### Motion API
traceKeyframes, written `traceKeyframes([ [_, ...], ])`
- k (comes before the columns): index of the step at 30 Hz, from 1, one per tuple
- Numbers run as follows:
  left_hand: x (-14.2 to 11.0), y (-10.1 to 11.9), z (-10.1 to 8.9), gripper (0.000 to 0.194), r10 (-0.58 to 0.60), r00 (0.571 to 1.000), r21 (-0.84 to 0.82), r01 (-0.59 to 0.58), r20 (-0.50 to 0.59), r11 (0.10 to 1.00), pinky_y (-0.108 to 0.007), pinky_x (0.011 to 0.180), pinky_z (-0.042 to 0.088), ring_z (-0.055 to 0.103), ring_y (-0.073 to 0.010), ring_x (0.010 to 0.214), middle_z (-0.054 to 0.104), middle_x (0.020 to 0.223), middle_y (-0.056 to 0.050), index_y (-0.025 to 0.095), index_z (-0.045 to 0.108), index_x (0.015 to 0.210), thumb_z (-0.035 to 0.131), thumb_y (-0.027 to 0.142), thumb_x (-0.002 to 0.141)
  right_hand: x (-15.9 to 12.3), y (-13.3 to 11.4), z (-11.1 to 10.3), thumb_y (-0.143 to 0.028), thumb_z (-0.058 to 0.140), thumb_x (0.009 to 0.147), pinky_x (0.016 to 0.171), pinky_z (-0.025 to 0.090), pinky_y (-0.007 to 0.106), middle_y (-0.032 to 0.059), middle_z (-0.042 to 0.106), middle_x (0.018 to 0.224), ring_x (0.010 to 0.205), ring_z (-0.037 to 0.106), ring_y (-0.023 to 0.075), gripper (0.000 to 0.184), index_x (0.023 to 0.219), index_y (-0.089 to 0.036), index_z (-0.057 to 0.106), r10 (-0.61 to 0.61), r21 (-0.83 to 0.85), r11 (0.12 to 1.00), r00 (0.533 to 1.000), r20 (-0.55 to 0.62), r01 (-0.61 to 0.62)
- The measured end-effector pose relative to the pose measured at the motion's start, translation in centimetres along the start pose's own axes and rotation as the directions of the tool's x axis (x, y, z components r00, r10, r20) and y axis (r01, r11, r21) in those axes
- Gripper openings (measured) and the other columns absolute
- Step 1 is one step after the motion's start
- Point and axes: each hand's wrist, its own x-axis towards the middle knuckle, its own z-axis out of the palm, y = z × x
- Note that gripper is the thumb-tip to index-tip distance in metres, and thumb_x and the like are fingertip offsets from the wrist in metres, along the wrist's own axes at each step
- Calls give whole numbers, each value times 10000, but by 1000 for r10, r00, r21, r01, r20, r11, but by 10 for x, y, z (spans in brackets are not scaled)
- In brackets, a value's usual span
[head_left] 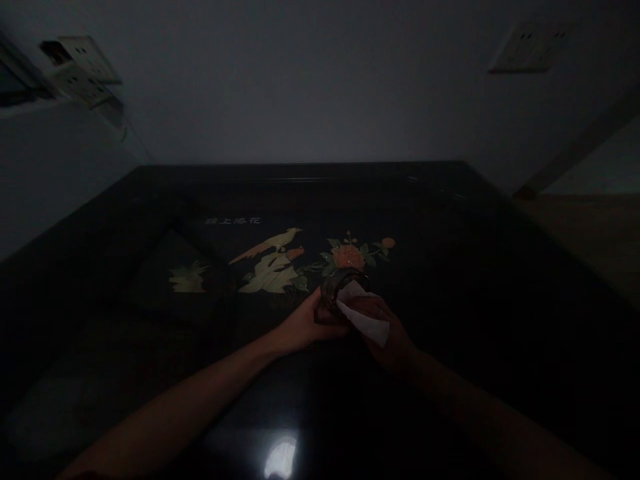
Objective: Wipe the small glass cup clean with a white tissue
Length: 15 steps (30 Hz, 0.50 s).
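Observation:
The picture is very dark. My left hand [306,324] is closed around the near left side of a dark, shiny, rounded object [334,285], perhaps of glass; its exact kind does not show. Against its right side, my right hand [395,339] has a white tissue [374,328] under its fingers. One end of the tissue hangs loose toward me. Both hands are over the black tabletop [440,320], just in front of a pink flower decoration [349,256]. The fingers partly hide the object's lower part.
The glossy table carries a picture of a pale bird [275,241] on rocks, with writing above. A light reflection [281,457] lies near the front. Behind stands a wall [310,87] with sockets at left [90,59] and right [523,48].

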Motion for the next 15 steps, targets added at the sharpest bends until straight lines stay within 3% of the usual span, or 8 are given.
traceKeyframes([
  [7,1,-1,-1,549,77,995,-12,-78,-62,997,-388,869,477,644,-257,939,690,999,-67,183,602,1036,840,158,542,-5,-9,-1,-152,403,911,888,526,429,132,630,1148,1093,580,243,465,1373,-195,377,33,72,997,999,36,-36],
  [13,-4,-9,-5,402,119,991,-24,-121,-64,992,-378,968,403,592,-274,1049,695,997,-82,164,681,969,787,384,650,-8,-13,5,-136,412,899,936,507,433,158,599,1196,1185,527,244,488,1382,-164,351,85,88,992,992,88,-93],
  [15,-3,-13,-3,408,98,992,-109,-107,-82,988,-386,977,400,581,-278,1077,695,993,-90,158,689,958,746,455,684,-5,-12,4,-123,394,899,945,506,417,166,601,1206,1195,525,236,481,1378,-135,357,70,55,996,991,115,-77],
])
